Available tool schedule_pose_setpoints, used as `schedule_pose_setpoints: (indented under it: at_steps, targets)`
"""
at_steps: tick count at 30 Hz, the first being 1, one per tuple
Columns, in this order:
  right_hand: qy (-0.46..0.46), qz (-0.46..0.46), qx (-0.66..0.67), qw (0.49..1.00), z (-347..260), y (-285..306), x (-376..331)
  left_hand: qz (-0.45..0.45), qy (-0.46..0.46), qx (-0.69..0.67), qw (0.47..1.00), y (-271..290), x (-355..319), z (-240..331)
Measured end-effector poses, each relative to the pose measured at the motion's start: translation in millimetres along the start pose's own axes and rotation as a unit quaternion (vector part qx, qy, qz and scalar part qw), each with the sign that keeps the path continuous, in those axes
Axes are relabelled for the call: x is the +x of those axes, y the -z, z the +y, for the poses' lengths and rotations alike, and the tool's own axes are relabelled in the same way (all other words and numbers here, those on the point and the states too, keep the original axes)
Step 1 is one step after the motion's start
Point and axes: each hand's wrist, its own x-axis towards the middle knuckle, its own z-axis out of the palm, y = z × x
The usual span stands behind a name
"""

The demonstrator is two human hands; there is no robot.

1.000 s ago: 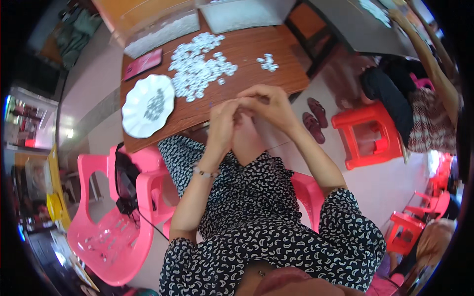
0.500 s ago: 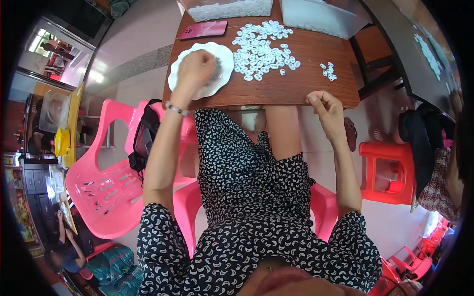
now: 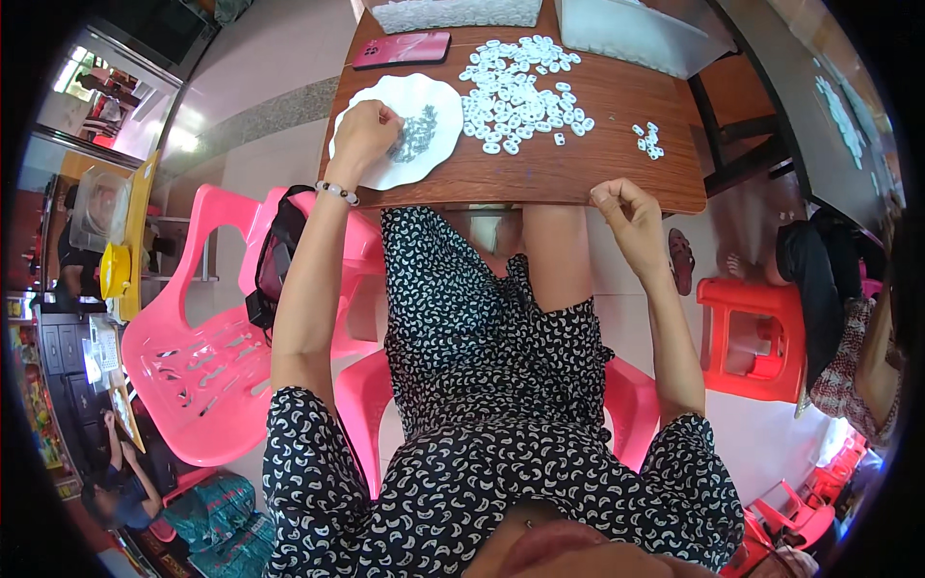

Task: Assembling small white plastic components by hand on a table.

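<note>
My left hand (image 3: 366,133) is over the left part of a white scalloped plate (image 3: 358,103), its fingers curled together; whatever is in them is too small to tell. Beside those fingers, a heap of tiny grey pieces (image 3: 416,135) lies on the plate. At the table's front edge, my right hand (image 3: 631,223) has thumb and forefinger pinched, and anything between them cannot be made out. Many small white plastic pieces with two holes (image 3: 520,91) are spread right of the plate. A smaller cluster of white pieces (image 3: 649,143) lies farther right.
A pink phone (image 3: 402,50) rests behind the plate on the brown wooden table (image 3: 578,178). Two clear bins stand at the back, one holding white pieces (image 3: 453,13), the other a whitish tub (image 3: 636,39). A pink chair (image 3: 198,385) is at my left, a red stool (image 3: 752,337) at my right.
My left hand has shifted toward the plate's left side, uncovering more of the grey heap. My right hand has barely moved, still pinched at the table edge. The view has shifted slightly.
</note>
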Motion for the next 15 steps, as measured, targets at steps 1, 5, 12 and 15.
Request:
schedule_pose_setpoints:
  at_steps: [1,5,12,15]
  targets:
    - [-0.004,-0.002,0.002,1.000,1,0,0,-0.001,0.000,0.000,1.000,0,1,1]
    - [0.001,0.003,0.010,1.000,0,-1,-1,0.011,0.011,0.011,1.000,-2,0,4]
    - [0.011,0.007,0.023,1.000,-6,-4,3,0.109,-0.025,-0.218,0.969,-10,0,-5]
    - [-0.004,0.021,0.056,0.998,-7,-2,0,-0.022,0.015,-0.357,0.934,-13,-32,67]
